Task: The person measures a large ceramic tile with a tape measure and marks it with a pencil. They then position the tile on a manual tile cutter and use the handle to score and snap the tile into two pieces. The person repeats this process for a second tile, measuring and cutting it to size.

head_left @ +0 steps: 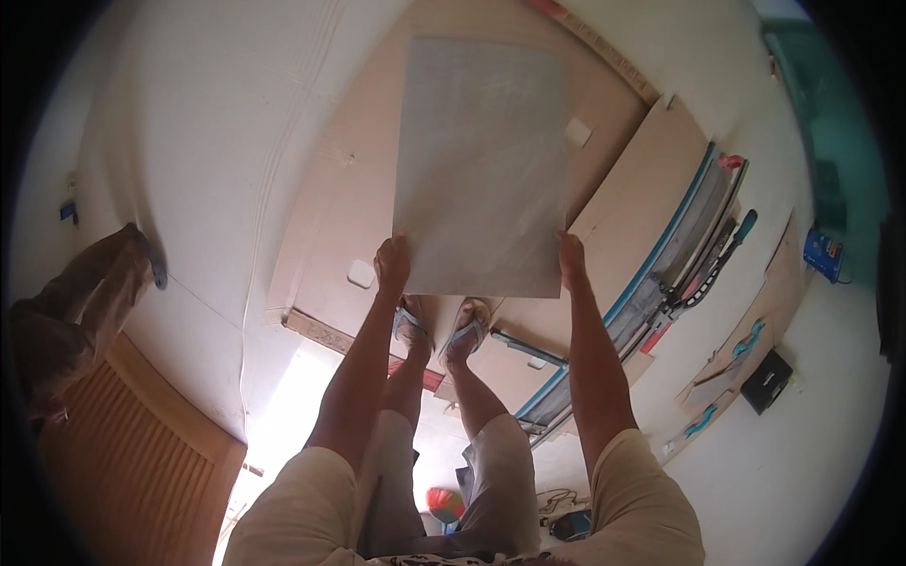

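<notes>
A large grey rectangular tile is held up in front of me, over flattened cardboard on the floor. My left hand grips its left edge near the lower corner, fingers mostly hidden behind it. At the opposite edge, my right hand is closed on the tile at about the same height. Just beyond that hand lies a long manual tile cutter with blue rails and a dark handle. My sandalled feet show below the tile's lower edge.
Cardboard sheets cover the floor under the tile. At the left are another person's brown-trousered legs and a slatted wooden door. On the right lie a black box, blue-handled tools and a blue package. A cable runs along the floor.
</notes>
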Motion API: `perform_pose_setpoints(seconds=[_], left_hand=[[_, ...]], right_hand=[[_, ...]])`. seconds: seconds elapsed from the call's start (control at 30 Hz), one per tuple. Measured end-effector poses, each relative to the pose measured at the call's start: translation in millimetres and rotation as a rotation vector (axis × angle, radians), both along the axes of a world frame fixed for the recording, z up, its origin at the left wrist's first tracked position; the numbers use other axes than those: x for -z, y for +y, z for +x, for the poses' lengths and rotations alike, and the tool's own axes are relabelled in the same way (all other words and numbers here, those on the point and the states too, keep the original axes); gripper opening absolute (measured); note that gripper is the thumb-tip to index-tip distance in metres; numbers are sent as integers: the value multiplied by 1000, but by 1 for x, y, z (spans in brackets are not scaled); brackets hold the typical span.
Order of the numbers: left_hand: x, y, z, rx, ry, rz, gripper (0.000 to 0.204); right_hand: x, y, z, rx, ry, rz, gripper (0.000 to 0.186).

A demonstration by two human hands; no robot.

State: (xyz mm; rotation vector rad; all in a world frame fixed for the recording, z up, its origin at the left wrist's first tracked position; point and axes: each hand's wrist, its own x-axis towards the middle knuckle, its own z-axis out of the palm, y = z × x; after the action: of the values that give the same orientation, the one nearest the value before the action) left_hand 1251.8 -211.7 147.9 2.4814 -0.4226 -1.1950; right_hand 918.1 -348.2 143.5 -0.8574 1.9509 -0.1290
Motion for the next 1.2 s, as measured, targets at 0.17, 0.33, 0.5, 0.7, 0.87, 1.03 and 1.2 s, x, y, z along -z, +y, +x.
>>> perform_pose_setpoints(seconds=[0.17,0.33,0.5,0.7,0.87,1.03,1.2], left_hand=[[-132,-39,32,-71,-99,148,50],[-241,36,44,-17,-48,166,48],[-399,162,27,-72,3,246,47],[-544,254,5,-231,-13,294,44],[-590,355,-51,-498,31,247,45],[-603,405,-96,-599,61,231,54],[-624,469,-159,-877,73,177,50]], right_hand=[[-131,-16,61,-130,218,-60,50],[-265,34,61,-191,341,-88,48],[-429,120,57,-303,215,-82,44],[-531,193,50,-406,88,-68,42],[-583,208,68,-806,51,-57,53],[-565,215,58,-959,-3,-13,48],[-588,250,85,-1020,-231,40,51]])
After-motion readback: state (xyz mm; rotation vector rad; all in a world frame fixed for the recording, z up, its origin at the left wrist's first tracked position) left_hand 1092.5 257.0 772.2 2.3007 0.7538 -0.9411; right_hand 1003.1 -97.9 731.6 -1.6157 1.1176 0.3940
